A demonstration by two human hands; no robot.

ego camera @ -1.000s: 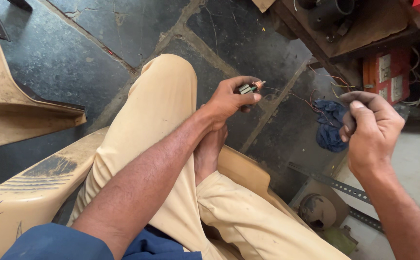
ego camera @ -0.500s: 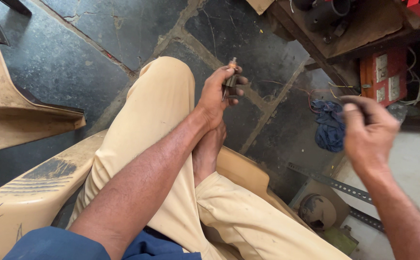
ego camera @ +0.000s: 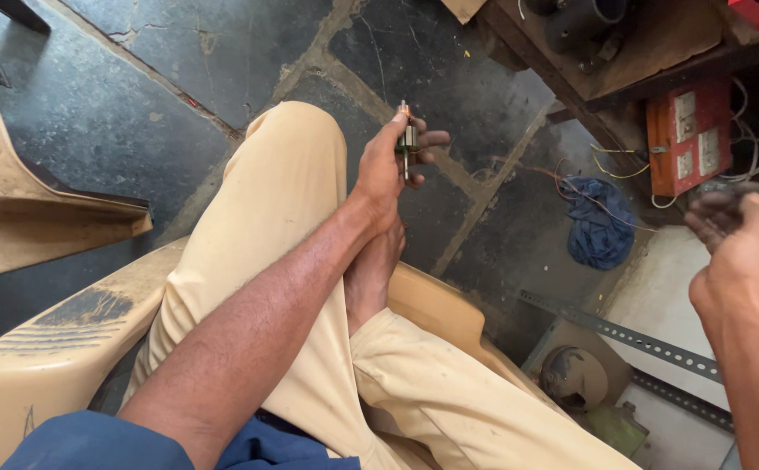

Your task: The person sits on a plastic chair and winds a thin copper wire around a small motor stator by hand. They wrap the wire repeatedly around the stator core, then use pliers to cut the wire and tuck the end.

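Plastic chair, tan and scuffed, lower left, with a second like chair beside it on the dark stone floor. Left hand, centre, raised above the bent knee in tan trousers: thumb and fingers pinched together on a small metal spindle part, held upright with its thin shaft ends showing above and below the grip. Part judged light, rigid and smooth (likely slippery on the shaft), so best gripped around its thicker middle, as held. Blue cloth, crumpled, lying on the floor right of centre, with loose thin wires trailing near it. Red switch box, rectangular, fixed beneath a wooden bench edge, bearing pale square plates on its face. Perforated metal strip, grey, lying aslant lower right. Right hand, far right, seen blurred: fingers loosely curled, apparently empty, though grip cannot be told for certain.
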